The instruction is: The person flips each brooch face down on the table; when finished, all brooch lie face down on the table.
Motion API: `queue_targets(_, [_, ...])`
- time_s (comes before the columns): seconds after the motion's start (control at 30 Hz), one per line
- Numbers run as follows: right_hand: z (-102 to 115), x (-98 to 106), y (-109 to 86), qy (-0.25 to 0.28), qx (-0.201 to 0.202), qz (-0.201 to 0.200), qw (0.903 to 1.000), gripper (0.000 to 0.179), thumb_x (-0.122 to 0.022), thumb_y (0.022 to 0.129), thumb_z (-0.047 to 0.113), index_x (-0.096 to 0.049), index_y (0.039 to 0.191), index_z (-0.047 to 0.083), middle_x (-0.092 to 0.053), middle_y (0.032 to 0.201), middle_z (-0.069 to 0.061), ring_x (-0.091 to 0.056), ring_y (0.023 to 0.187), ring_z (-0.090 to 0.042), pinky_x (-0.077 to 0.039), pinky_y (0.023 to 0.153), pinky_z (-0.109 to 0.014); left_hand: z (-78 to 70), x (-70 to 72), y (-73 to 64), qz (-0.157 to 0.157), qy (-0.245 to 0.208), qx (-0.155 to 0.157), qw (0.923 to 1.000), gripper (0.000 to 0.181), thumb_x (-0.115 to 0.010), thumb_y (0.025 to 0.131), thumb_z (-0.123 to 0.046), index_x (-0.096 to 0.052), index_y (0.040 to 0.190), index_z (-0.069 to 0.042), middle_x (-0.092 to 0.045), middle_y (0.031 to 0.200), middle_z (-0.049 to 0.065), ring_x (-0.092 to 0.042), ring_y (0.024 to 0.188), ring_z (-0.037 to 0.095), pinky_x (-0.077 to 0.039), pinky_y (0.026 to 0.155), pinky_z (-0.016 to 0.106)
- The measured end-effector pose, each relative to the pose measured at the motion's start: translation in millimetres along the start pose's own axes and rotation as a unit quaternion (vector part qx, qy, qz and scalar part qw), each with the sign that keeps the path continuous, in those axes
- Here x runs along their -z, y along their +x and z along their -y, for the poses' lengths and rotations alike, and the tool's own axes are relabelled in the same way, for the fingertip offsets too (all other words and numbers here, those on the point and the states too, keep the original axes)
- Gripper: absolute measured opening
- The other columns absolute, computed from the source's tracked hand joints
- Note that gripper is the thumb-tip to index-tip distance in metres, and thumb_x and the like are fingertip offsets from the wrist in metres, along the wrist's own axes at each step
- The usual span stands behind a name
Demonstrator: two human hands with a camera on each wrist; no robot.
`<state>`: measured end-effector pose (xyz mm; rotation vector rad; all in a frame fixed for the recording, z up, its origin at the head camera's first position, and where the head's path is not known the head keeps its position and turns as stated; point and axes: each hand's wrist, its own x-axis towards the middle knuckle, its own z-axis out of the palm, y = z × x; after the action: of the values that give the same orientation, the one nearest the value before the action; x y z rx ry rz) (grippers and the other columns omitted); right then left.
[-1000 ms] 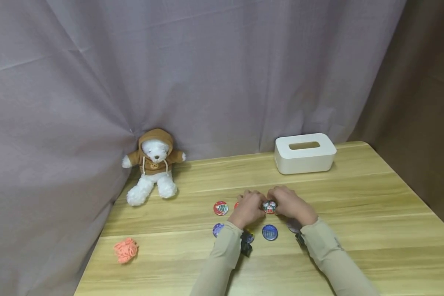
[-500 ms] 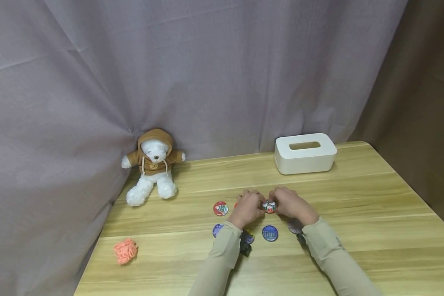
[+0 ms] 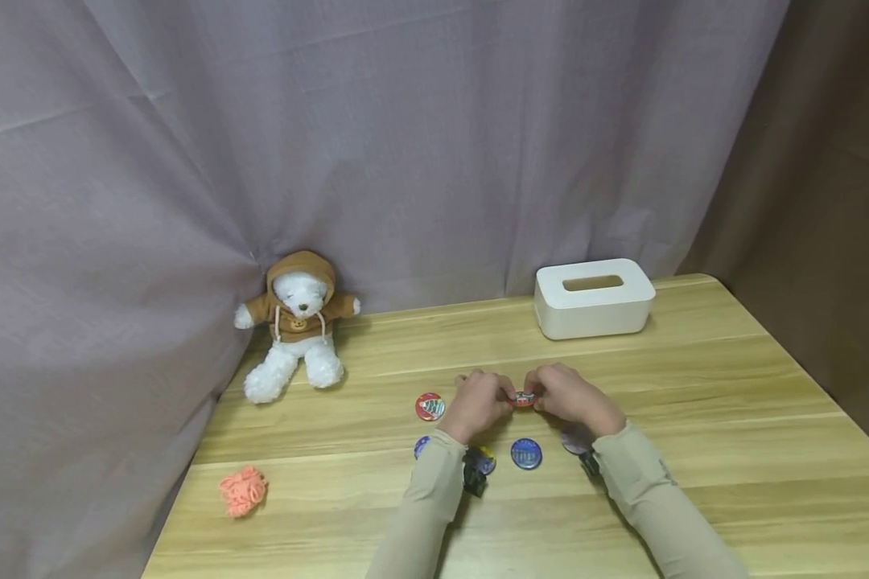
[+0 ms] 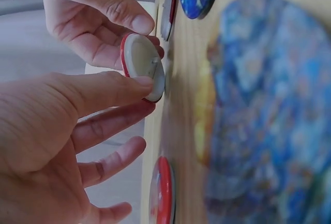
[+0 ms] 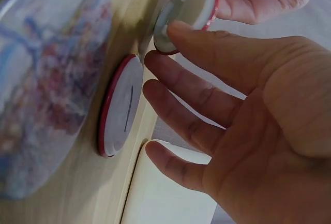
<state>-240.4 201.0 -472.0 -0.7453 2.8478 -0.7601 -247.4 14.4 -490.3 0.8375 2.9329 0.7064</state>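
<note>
Both hands pinch a red-rimmed button badge [image 3: 525, 399] between thumb and fingertips, one hand on each side. The badge is tipped, its printed face seen narrowly in the head view. Its pale back with a metal pin faces the left wrist camera, where the badge [image 4: 142, 63] stands nearly on edge. My left hand [image 3: 478, 404] holds its left rim, with the other fingers spread loosely. My right hand [image 3: 568, 398] holds the right rim. Below it, in the right wrist view, lies a red-rimmed white badge [image 5: 121, 107]. Another red badge [image 4: 164, 190] lies beside the left hand.
Around the hands lie a Christmas-tree badge [image 3: 430, 407], a blue badge [image 3: 526, 453], a yellow-and-blue badge [image 3: 484, 459] and a greyish badge [image 3: 575, 440]. Farther off are a white tissue box [image 3: 594, 310], a plush bear [image 3: 300, 322] and a coral yarn bundle [image 3: 243, 490].
The badge between the hands has tipped from showing its printed face to nearly edge-on in the head view. The hands have barely shifted; the other badges lie as before.
</note>
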Motion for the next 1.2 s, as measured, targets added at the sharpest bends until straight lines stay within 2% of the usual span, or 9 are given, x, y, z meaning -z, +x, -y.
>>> queue_targets(0.13, [-0.1, -0.1, 0.2, 0.004, 0.006, -0.008, 0.9999, 0.020, -0.069, 0.074, -0.011, -0.071, 0.083, 0.007, -0.069, 0.080, 0.001, -0.062, 0.077, -0.019, -0.052, 0.077, -0.043, 1.7, 2.0, 0.2, -0.019, 0.002, -0.011, 0.9998, 0.012, -0.081, 0.079, -0.010, -0.078, 0.086, -0.020, -0.075, 0.091, -0.008, -0.062, 0.089, 0.013, -0.039, 0.091, 0.054])
queue_targets(0.33, [-2.3, 0.3, 0.6, 0.006, 0.006, -0.021, 0.9997, 0.019, -0.066, 0.079, -0.011, -0.071, 0.084, 0.007, -0.067, 0.078, 0.002, -0.058, 0.072, -0.015, -0.051, 0.072, -0.039, 2.3, 4.7, 0.8, -0.030, 0.004, -0.016, 0.9994, 0.006, -0.081, 0.084, -0.016, -0.079, 0.086, -0.021, -0.074, 0.089, -0.010, -0.063, 0.088, 0.013, -0.036, 0.083, 0.044])
queue_targets(0.47, [-3.3, 0.2, 1.1, 0.012, 0.007, -0.029, 0.9995, 0.020, -0.065, 0.081, -0.012, -0.071, 0.083, 0.007, -0.066, 0.077, 0.002, -0.054, 0.070, -0.014, -0.049, 0.068, -0.036, 2.1, 5.4, 1.0, -0.037, 0.001, -0.012, 0.9992, 0.005, -0.081, 0.085, -0.017, -0.080, 0.088, -0.021, -0.074, 0.087, -0.011, -0.062, 0.087, 0.013, -0.035, 0.086, 0.046])
queue_targets(0.83, [1.2, 1.4, 1.1, 0.030, -0.005, -0.037, 0.9988, 0.018, -0.066, 0.082, -0.011, -0.071, 0.084, 0.006, -0.067, 0.076, 0.001, -0.055, 0.069, -0.013, -0.049, 0.068, -0.036, 0.8, 8.5, 1.0, -0.042, -0.017, -0.008, 0.9990, 0.005, -0.081, 0.085, -0.018, -0.080, 0.090, -0.018, -0.076, 0.087, -0.009, -0.066, 0.090, 0.010, -0.035, 0.095, 0.054])
queue_targets(1.2, [0.2, -3.7, 1.9, 0.044, 0.007, -0.046, 0.9980, 0.016, -0.070, 0.078, -0.010, -0.068, 0.085, 0.005, -0.062, 0.068, 0.002, -0.051, 0.062, -0.009, -0.045, 0.061, -0.030, 4.0, 7.5, -0.2, -0.034, -0.020, 0.001, 0.9992, 0.008, -0.081, 0.084, -0.014, -0.078, 0.091, -0.016, -0.076, 0.085, -0.008, -0.066, 0.087, 0.009, -0.034, 0.092, 0.051])
